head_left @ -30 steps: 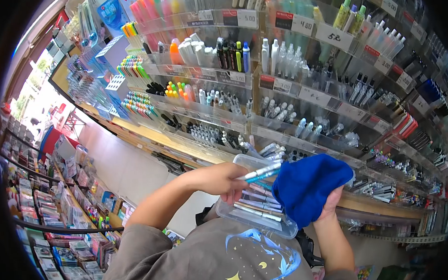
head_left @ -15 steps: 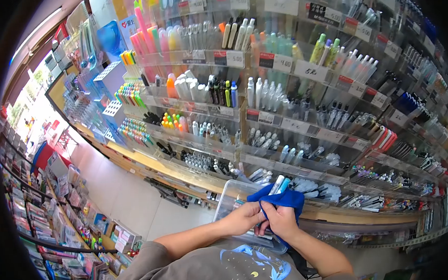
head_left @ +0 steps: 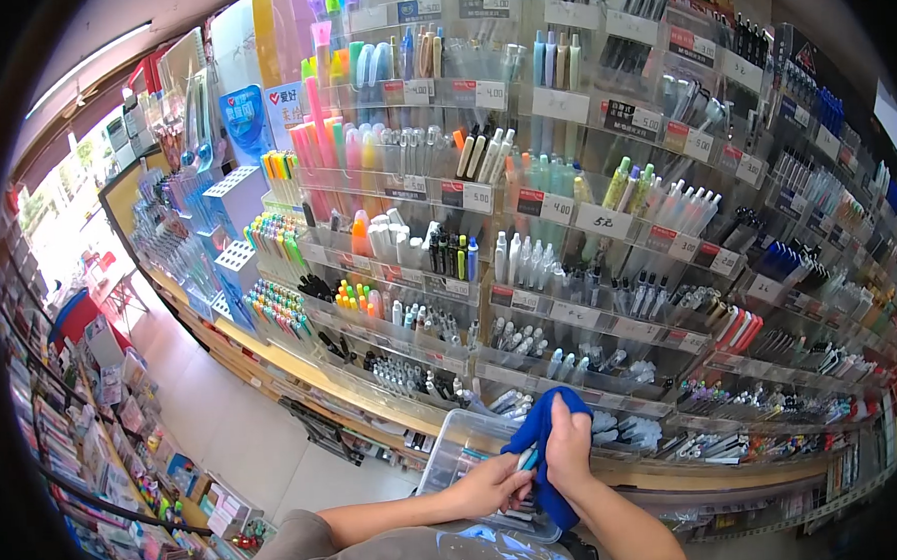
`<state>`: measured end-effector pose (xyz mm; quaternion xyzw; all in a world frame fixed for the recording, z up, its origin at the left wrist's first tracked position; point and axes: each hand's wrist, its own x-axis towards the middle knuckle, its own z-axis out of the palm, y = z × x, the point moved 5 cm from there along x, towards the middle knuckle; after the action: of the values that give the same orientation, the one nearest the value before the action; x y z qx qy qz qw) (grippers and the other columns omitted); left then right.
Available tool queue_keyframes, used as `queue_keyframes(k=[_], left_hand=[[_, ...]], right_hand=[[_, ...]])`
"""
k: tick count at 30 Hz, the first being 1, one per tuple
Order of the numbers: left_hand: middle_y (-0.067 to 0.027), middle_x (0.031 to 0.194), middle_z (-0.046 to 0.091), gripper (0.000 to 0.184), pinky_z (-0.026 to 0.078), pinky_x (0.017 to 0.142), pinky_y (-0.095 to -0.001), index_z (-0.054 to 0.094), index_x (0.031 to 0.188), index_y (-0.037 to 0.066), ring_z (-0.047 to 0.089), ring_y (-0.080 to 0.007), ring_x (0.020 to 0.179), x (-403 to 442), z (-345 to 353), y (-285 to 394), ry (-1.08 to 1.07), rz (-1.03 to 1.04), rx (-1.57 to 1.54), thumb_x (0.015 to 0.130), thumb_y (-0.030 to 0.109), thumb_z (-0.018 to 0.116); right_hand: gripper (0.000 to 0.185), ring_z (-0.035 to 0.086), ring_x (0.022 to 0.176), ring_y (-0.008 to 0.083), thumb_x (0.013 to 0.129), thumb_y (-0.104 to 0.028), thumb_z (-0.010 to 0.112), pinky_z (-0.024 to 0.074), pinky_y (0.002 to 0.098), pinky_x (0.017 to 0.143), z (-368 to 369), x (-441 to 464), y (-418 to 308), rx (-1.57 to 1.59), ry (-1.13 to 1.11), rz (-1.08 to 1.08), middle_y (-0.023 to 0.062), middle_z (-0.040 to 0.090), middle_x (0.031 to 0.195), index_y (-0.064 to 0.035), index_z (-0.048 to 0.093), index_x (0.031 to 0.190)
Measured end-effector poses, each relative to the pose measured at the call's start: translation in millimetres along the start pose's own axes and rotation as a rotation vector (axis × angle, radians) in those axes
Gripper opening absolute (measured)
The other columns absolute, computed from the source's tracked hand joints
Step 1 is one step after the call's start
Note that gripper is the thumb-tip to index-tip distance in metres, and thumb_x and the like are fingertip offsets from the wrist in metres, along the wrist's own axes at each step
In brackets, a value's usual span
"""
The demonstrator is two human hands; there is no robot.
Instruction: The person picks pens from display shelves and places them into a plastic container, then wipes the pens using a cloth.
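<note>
My left hand [head_left: 490, 485] is closed round a few pens [head_left: 527, 459], some with teal barrels, over a clear plastic box [head_left: 438, 463]. A blue cloth [head_left: 555, 503] is gripped in my right hand [head_left: 570, 440], which is wrapped round it just to the right of the pens. The cloth touches the pens' upper ends. More pens lie in the box beneath my hands, partly hidden by them.
Tiered clear shelves [head_left: 570, 315] full of pens and price labels rise in front. A wooden ledge [head_left: 373, 392] runs below them. At the lower left stands a rack [head_left: 107, 475] of packaged goods, beside a tiled floor [head_left: 240, 429].
The view has tilted up, showing more of the upper shelves. My right hand has lifted with the cloth, which now hangs lower, and the pens' ends no longer stick up above it.
</note>
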<state>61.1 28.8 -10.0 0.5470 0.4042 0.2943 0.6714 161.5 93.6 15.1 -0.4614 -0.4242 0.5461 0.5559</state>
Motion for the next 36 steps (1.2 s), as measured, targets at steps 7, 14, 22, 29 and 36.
queue_keyframes(k=[7,14,22,29,36], left_hand=[[-0.0066,0.066,0.048,0.009,0.040,0.058,-0.0298,0.047,0.083,0.002,0.047,-0.0168,0.062,-1.1,-21.6,-2.7,0.161,0.288,0.289,0.089,0.008,0.044],[-0.0052,0.071,0.051,0.007,0.041,0.062,-0.0271,0.049,0.084,0.002,0.048,-0.0140,0.067,-5.2,-27.8,5.8,0.170,0.315,0.299,0.088,0.004,0.043],[-0.0107,0.071,0.051,0.007,0.041,0.061,-0.0320,0.050,0.091,0.002,0.048,-0.0199,0.064,-3.3,-34.6,-10.1,0.229,0.269,0.388,0.086,0.006,0.048],[-0.0143,0.076,0.053,0.015,0.042,0.063,-0.0323,0.051,0.100,0.003,0.051,-0.0234,0.068,-5.5,-31.5,3.4,0.241,0.389,0.311,0.085,0.004,0.048],[-0.0106,0.070,0.055,0.008,0.042,0.060,-0.0311,0.051,0.092,0.000,0.053,-0.0198,0.066,-5.0,-33.9,-1.3,0.228,0.340,0.431,0.084,0.003,0.049]], right_hand=[[0.054,0.059,0.085,0.0324,0.090,-0.047,0.023,0.0452,0.0469,0.082,17.2,-10.9,-18.9,0.674,-0.326,0.493,0.0163,0.061,0.088,-0.0035,0.056,0.088],[0.056,0.054,0.100,0.0341,0.089,-0.045,0.032,0.0394,0.0447,0.091,13.0,-18.8,-15.7,0.650,-0.532,0.344,0.0217,0.056,0.106,0.0041,0.051,0.108],[0.020,0.057,0.087,0.0170,0.086,-0.009,0.045,0.0437,0.0292,0.080,12.8,-23.7,-6.5,0.420,-0.462,0.233,0.0090,0.061,0.096,0.0021,0.058,0.096],[0.038,0.054,0.101,0.0267,0.091,-0.026,0.033,0.0392,0.0390,0.091,20.1,-22.4,-15.8,0.761,-0.489,0.449,0.0151,0.057,0.107,0.0026,0.053,0.106],[0.038,0.053,0.103,0.0268,0.091,-0.029,0.036,0.0383,0.0383,0.093,15.4,-24.4,-10.3,0.442,-0.607,0.268,0.0156,0.056,0.110,0.0013,0.053,0.107]])
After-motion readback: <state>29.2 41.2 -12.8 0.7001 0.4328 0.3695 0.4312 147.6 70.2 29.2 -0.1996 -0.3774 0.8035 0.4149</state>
